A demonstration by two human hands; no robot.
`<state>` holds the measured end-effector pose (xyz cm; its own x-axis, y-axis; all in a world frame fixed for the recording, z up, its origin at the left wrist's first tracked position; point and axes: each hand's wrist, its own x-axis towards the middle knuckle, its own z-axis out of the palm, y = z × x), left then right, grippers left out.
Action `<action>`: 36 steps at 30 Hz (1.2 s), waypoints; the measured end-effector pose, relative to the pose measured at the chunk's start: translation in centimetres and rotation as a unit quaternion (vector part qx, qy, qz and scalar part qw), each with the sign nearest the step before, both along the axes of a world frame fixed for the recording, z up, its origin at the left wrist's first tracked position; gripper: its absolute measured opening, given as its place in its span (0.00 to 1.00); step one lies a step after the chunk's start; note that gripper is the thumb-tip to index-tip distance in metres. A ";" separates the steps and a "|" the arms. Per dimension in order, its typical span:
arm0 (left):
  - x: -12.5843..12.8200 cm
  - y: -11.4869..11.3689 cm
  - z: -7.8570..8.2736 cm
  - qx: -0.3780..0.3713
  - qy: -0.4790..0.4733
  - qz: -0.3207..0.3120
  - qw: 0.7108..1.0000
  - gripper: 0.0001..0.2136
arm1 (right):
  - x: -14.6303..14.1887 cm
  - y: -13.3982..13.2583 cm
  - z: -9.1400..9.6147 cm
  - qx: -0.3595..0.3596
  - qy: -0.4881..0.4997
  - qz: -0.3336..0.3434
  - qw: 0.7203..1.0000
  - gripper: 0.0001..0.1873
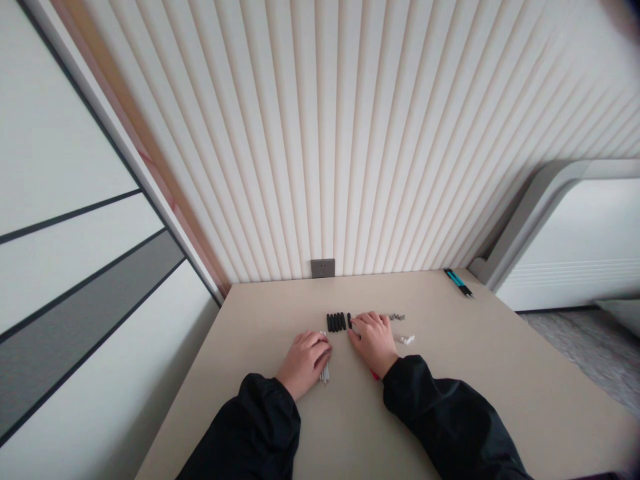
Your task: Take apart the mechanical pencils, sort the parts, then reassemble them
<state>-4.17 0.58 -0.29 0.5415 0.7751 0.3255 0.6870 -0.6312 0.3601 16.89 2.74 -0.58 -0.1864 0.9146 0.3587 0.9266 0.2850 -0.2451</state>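
Observation:
My left hand (306,360) rests on the table with its fingers curled over a bundle of thin whitish sticks (325,375); their upper part is mostly hidden. My right hand (374,339) is at the right end of a row of several short black cylinders (336,322). Its thumb and forefinger close at one black cylinder (349,320), set slightly apart from the others. Small grey coiled-looking pieces (397,317) lie beyond my right hand, and small white pieces (407,340) lie to its right. A bit of something red (375,376) shows beneath my right wrist.
Teal-and-black pens (459,283) lie at the back right of the beige table (345,433). A dark wall socket (323,268) sits in the ribbed wall behind. To the right stands a white-and-grey headboard-like panel (575,233); a white-and-grey cabinet (75,320) flanks the left.

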 end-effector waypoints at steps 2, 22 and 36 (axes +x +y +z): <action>0.0 0.0 0.0 0.000 -0.002 0.000 1.000 0.05 | -0.3 0.3 0.0 -0.005 -0.013 -0.008 1.000 0.07; 0.0 0.0 0.1 -0.001 -0.011 -0.002 1.000 0.05 | -0.2 -0.1 0.5 -0.026 -0.011 -0.069 0.997 0.12; 0.1 -0.5 0.6 0.013 -0.114 0.018 0.993 0.10 | -0.1 -3.7 1.1 0.037 0.137 0.154 0.978 0.09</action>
